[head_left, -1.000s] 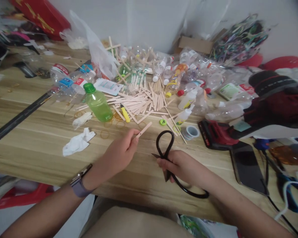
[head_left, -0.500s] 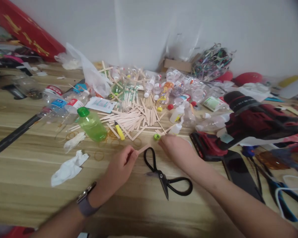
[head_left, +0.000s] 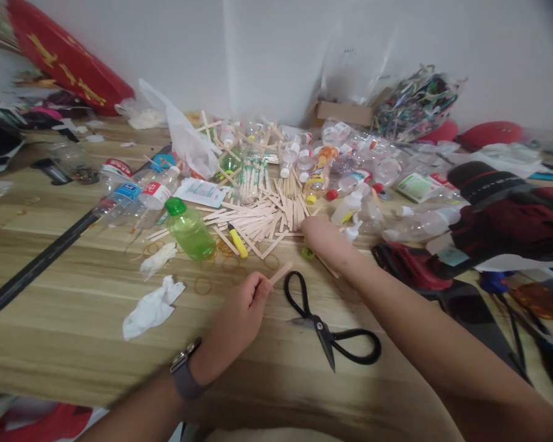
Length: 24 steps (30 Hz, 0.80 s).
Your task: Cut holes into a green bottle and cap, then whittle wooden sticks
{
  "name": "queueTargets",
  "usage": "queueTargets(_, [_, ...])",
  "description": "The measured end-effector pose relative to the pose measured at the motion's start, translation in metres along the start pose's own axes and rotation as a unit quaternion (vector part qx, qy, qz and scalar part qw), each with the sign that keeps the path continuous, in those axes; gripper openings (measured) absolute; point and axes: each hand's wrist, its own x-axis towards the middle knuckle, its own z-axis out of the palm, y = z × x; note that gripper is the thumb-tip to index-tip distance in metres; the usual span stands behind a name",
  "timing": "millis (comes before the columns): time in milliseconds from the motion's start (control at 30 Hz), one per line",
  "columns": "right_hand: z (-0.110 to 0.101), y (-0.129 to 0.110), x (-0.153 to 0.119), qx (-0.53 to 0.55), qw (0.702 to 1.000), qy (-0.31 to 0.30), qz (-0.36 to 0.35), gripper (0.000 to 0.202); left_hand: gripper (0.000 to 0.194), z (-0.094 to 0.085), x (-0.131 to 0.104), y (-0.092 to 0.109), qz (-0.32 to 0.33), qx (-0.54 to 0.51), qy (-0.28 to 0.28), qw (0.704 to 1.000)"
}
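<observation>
1. Two hands: one left hand [head_left: 239,313], one right hand [head_left: 325,238].
2. One wooden stick [head_left: 282,272] in the left hand; the loose sticks [head_left: 253,218] overlap too much to count.
3. One pair of black scissors [head_left: 321,331].
4. One wristwatch [head_left: 184,357].
5. One green-capped bottle [head_left: 192,236]; three labelled bottles [head_left: 155,195] at the left; the clear bottles [head_left: 387,172] are too jumbled to count.
6. One yellow tool [head_left: 238,240].
7. Two crumpled white pieces [head_left: 153,307].
8. One power drill [head_left: 507,224], one phone [head_left: 482,313].
9. One cardboard box [head_left: 345,114].
</observation>
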Motion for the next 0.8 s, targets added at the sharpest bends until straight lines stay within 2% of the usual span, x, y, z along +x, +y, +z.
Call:
queueTargets(100, [-0.028,0.001,-0.010,0.039,0.996,0.073,0.019,0.012,0.028,0.000,0.001,0.000,-0.014,0.003,0.005,1.000])
queueTargets(233, [-0.059,0.011,-0.050,0.146,0.970,0.196,0.007,0.018,0.021,0.000,0.003,-0.002,-0.029,-0.016,0.010,0.999])
queueTargets(267, [-0.060,0.015,-0.062,0.282,0.922,0.265,-0.028,0.015,0.020,0.000,0.004,-0.003,-0.036,-0.032,0.013,0.999])
queueTargets(300, [-0.058,0.020,-0.073,0.403,0.862,0.299,-0.070,0.013,0.019,0.000,0.004,-0.003,-0.044,-0.049,0.016,0.998])
queueTargets(367, [-0.045,0.029,-0.091,0.564,0.750,0.325,-0.115,0.006,0.018,0.000,0.005,-0.004,-0.053,-0.079,0.021,0.995])
queueTargets(400, [-0.036,0.033,-0.098,0.616,0.708,0.324,-0.119,0.006,0.019,0.001,0.005,-0.004,-0.052,-0.088,0.020,0.995])
queueTargets(467, [-0.015,0.038,-0.108,0.674,0.656,0.325,-0.101,0.009,0.024,0.002,0.005,-0.005,-0.035,-0.099,0.016,0.994])
queueTargets(533, [0.003,0.041,-0.116,0.693,0.631,0.338,-0.083,0.013,0.029,0.004,0.004,-0.006,-0.015,-0.106,0.005,0.994])
queueTargets(600, [0.017,0.040,-0.123,0.686,0.622,0.367,-0.085,0.015,0.027,0.006,0.004,-0.008,-0.001,-0.112,-0.015,0.994])
queueTargets(800, [0.035,0.031,-0.137,0.648,0.604,0.446,-0.127,0.010,0.021,0.010,0.003,-0.011,0.011,-0.128,-0.057,0.990])
